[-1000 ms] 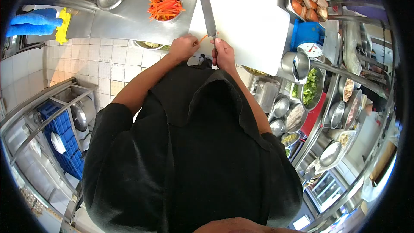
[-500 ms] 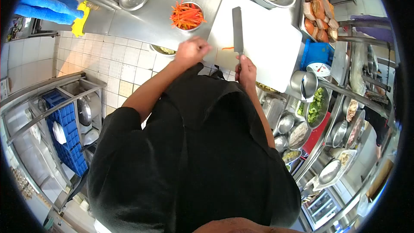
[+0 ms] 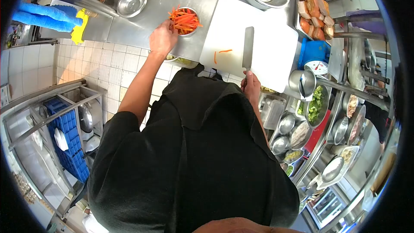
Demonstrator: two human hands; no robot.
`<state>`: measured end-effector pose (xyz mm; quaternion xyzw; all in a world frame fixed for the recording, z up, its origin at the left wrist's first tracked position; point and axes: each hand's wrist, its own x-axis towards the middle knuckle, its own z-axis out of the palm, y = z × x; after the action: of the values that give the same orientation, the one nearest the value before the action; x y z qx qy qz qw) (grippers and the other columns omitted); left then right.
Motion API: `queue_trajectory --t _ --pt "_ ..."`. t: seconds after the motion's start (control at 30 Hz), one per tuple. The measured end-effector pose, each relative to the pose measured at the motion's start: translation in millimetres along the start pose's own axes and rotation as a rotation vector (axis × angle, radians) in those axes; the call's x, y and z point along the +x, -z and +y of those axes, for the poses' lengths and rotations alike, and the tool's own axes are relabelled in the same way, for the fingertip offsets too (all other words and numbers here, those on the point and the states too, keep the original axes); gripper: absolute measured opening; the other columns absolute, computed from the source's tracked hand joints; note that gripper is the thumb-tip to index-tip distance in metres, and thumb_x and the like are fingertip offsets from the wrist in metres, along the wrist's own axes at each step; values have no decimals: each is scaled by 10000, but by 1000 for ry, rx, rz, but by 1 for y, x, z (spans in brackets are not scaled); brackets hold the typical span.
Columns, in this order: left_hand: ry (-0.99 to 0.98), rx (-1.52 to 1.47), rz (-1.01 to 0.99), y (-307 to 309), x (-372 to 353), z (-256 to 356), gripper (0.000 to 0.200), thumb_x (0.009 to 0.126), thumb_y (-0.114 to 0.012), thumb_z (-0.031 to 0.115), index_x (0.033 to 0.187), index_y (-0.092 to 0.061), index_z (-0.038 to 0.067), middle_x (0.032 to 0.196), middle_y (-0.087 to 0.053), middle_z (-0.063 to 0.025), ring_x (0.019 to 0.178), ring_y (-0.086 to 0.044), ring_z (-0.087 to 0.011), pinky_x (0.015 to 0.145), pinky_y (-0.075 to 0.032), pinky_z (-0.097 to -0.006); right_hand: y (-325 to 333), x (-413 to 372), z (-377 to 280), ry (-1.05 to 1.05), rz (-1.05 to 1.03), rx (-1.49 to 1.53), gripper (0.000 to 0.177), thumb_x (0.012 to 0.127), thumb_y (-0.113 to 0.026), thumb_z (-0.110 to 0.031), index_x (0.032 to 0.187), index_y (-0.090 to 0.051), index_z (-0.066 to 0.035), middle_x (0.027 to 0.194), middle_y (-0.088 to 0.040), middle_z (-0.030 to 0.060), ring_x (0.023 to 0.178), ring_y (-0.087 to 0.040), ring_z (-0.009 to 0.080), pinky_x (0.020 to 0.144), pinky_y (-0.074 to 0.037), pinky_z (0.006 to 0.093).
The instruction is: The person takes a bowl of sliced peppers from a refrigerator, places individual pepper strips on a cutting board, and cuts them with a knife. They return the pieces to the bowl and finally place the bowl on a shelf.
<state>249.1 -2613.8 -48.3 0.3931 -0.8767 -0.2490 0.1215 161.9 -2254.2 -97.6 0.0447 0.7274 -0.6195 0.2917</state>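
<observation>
Head view: right grip (image 3: 251, 87) clamps the cleaver (image 3: 248, 47), parked flat on the board (image 3: 271, 34), freeing left grip (image 3: 163, 38), hold unclear, at the carrot bowl (image 3: 185, 19).

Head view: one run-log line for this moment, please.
left hand at carrot bowl rim | right hand grips cleaver over cutting board | two carrot strips on board

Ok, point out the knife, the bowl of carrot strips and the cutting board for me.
knife (image 3: 248, 47): head view, middle of the blade.
bowl of carrot strips (image 3: 197, 12): head view, right side of the metal rim.
cutting board (image 3: 272, 47): head view, bare white surface right of the blade.
</observation>
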Motion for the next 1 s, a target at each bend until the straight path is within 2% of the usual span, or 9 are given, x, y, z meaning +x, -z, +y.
queue_trajectory --t 0.23,0.4,0.43,0.53,0.57,0.67,0.8,0.87,1.0 --pt "15 24 83 -1 5 -7 172 841 -674 159 994 -696 83 909 -728 -160 843 -701 -367 759 -551 -467 4 4 4 -1 -4 -1 441 1053 -496 -386 1102 -647 25 604 -503 13 406 -437 88 365 -355 246" --pt "-3 -98 220 36 -4 4 110 836 -674 116 913 -726 58 870 -724 -165 803 -705 -363 715 -553 -428 9 4 3 -25 19 -13 456 1052 -496 -393 1120 -646 32 610 -511 14 408 -447 86 361 -358 245" --pt "-29 -120 231 42 -6 3 102 844 -704 126 907 -725 48 843 -731 -141 709 -711 -270 698 -552 -369 10 5 5 -25 23 -15 458 1052 -496 -395 1123 -646 33 611 -512 14 409 -449 85 361 -359 245" --pt "46 -247 246 64 -21 23 95 854 -715 125 903 -723 43 811 -728 -98 616 -651 -166 644 -530 -317 12 4 3 -35 31 -16 464 1051 -498 -400 1129 -645 33 612 -513 14 408 -451 84 360 -361 245" --pt "13 -295 299 65 -25 28 81 865 -724 101 908 -720 32 741 -701 -28 567 -549 -77 570 -475 -265 14 3 2 -40 37 -17 465 1051 -498 -401 1130 -644 33 612 -512 13 408 -451 83 360 -362 245" --pt "69 -510 207 68 -39 47 57 879 -714 56 922 -712 19 706 -664 29 565 -503 -45 530 -423 -236 17 3 4 -34 37 17 465 1049 -502 -402 1133 -642 33 614 -514 14 405 -450 83 357 -361 246" --pt "-21 -884 43 -16 -45 55 56 874 -726 63 917 -722 26 712 -639 28 583 -490 -12 522 -409 -219 15 0 -6 -32 46 25 445 1051 -499 -388 1124 -642 27 620 -513 23 405 -451 94 365 -357 248" --pt "133 -978 -151 -70 -46 59 76 870 -729 77 899 -716 8 749 -683 -7 635 -560 -37 564 -463 -237 13 4 -8 -25 22 26 448 1052 -495 -388 1122 -643 28 618 -511 27 409 -452 103 373 -358 254" --pt "15 -601 -234 -144 -40 49 108 856 -711 134 900 -725 36 832 -734 -101 708 -685 -194 673 -547 -329 -2 11 -20 45 -31 34 449 1056 -487 -379 1117 -648 35 619 -509 33 416 -453 111 384 -367 272"
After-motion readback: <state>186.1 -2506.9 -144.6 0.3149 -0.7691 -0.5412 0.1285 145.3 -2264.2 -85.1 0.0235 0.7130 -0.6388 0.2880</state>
